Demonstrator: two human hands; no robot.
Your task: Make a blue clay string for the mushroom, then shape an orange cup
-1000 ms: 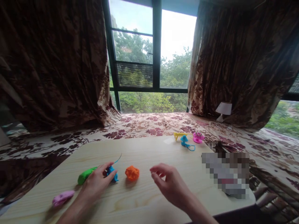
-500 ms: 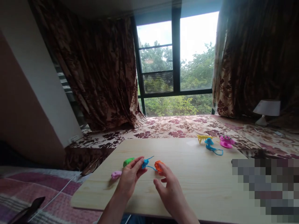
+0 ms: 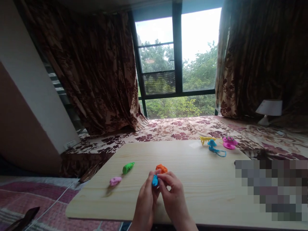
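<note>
A small blue lump [image 3: 155, 181], which looks like modelling clay, sits in the fingers of my left hand [image 3: 145, 197]. My right hand [image 3: 173, 189] meets it from the other side, thumb and fingertips pinched at the lump's right edge. Fingers partly cover the lump, and its thin strand is hard to make out. Just beyond the fingertips an orange lump [image 3: 161, 168] lies on the board. To the left rest a green lump [image 3: 128, 167] and a pale pink lump [image 3: 115, 181], apart from my hands.
The pale wooden tabletop [image 3: 204, 192] bears a yellow comb-like piece [image 3: 207, 140], a blue mushroom shape [image 3: 212, 144] with a looped strand, and a bright pink piece [image 3: 229, 143] at the far right. A white lamp [image 3: 269, 107] stands beyond. The lower right is pixelated.
Both hands have come together around the blue lump, nearer to me. My right hand has left the orange lump's side and closed at the blue one. The view has shifted slightly.
</note>
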